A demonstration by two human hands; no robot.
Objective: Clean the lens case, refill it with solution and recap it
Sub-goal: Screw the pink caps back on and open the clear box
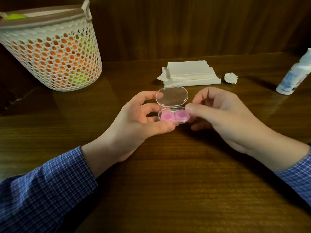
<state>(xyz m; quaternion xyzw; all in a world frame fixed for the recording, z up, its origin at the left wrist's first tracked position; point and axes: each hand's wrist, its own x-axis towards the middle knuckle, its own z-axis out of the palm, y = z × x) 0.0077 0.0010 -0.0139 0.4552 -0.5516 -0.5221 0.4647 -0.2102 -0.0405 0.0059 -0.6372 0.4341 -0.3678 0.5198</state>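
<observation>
Above the middle of a dark wooden table (168, 174), two hands hold a small clear lens case (173, 106) with its hinged lid (172, 95) standing open. Inside the case sit two pink round caps (175, 115), side by side. The left hand (134, 121) cradles the case from the left and below, thumb curled under its front edge and fingers curled behind the lid. The right hand (222, 113) pinches the case's right end between thumb and curled fingers (the fingertips there are partly hidden). Behind the hands lies a stack of white tissues (190, 74), with a crumpled tissue ball (231, 78) just beside it. A white solution bottle (293, 76) stands at the far right, well apart. A white perforated basket (52, 52) stands at the far left.
</observation>
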